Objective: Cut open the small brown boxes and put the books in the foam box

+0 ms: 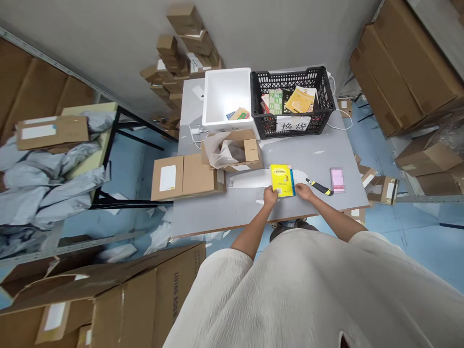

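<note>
A yellow book (282, 179) with a blue strip along its right side is in front of me at the table's near side. My left hand (270, 196) is closed on its lower left corner, thumb over the cover. At the right edge, my right hand (304, 191) pinches the book with its fingertips. Just beyond that hand lies a black and yellow utility knife (319, 187). A phone with a pinkish, blurred screen (337, 180) rests to the knife's right.
Behind the book stand an opened carton (235, 151) with wrapping, a white foam box (226, 92) and a black crate (293, 104) holding books. Closed cardboard boxes (184, 178) sit at the left of the grey table (210, 215). Grey parcels (54, 186) fill a side table.
</note>
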Motion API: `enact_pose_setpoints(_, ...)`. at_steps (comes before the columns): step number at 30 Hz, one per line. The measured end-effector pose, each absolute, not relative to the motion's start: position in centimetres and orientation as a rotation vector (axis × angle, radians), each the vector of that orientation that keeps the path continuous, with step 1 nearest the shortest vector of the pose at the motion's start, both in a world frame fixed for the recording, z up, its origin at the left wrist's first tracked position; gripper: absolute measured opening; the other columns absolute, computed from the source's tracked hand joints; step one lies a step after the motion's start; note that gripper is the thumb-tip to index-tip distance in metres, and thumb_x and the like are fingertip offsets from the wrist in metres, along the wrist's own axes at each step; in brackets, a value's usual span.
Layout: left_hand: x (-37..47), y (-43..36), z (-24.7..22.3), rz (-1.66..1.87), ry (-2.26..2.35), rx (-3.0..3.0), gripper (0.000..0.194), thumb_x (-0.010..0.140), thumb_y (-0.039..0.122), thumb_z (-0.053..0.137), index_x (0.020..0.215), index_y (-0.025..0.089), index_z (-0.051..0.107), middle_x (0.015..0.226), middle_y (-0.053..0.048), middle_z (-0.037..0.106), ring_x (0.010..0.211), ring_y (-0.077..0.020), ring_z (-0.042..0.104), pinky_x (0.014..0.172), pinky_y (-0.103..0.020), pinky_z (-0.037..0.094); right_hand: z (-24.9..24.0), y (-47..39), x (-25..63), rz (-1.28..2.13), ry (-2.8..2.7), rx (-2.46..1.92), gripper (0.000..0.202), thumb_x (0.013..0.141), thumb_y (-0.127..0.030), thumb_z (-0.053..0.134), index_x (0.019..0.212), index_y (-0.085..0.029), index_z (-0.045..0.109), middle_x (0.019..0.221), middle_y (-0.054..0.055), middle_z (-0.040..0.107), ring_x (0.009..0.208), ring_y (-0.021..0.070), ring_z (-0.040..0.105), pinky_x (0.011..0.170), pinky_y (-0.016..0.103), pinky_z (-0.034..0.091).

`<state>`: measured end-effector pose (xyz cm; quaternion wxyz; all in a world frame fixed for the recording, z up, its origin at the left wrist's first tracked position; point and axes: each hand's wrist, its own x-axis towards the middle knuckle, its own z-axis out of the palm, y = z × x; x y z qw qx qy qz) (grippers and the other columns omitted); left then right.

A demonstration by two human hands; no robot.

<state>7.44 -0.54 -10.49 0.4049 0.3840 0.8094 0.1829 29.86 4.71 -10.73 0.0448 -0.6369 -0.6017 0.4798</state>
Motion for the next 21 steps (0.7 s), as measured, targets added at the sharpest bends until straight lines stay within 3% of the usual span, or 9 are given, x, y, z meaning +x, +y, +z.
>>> enact_pose_setpoints(5,6.8,-1.4,-11.9,0.444,1.976,1.013,0.054,0.091,0.024,0.071,0.144,0.017,0.064,0.153,-0.020,0.064,0.145,-0.0338,0.060,0.118,-0.040,0.047,-12.3,3.8,29.1,1.540,-1.698,-1.918,0.041,0.095,-0.022,0.062,0.134,-0.024,0.075,0.143,0.008,0.076,0.137,0.0271,0.070,0.119,0.042,0.053)
enact_pose_setpoints(9,6.6,-1.9,-12.3,0.498,1.874,1.012,0.064,0.090,0.027,0.074,0.151,0.014,0.061,0.160,-0.022,0.061,0.152,-0.0353,0.056,0.125,-0.041,0.043,-12.9,3.8,28.3,1.585,-1.605,-1.932,0.044,0.095,-0.024,0.061,0.137,-0.024,0.072,0.144,0.007,0.076,0.135,0.0254,0.071,0.115,0.040,0.056)
enact_pose_setpoints(18,5.2,-1.8,-12.2,0.452,1.794,0.954,0.072,0.088,0.030,0.078,0.157,0.016,0.060,0.157,-0.018,0.066,0.144,-0.0351,0.064,0.117,-0.040,0.050,-13.1,4.2,26.7,1.584,-1.410,-2.124,0.061,0.087,-0.029,0.071,0.147,-0.021,0.062,0.134,0.011,0.079,0.114,0.0260,0.080,0.097,0.035,0.063)
enact_pose_setpoints(21,5.0,-1.7,-12.3,0.472,1.800,0.893,0.074,0.086,0.034,0.082,0.155,0.017,0.062,0.161,-0.018,0.064,0.143,-0.0348,0.064,0.114,-0.038,0.052,-12.8,4.2,26.1,1.560,-1.300,-2.176,0.056,0.083,-0.031,0.075,0.137,-0.018,0.067,0.126,0.014,0.081,0.110,0.0289,0.081,0.091,0.035,0.063)
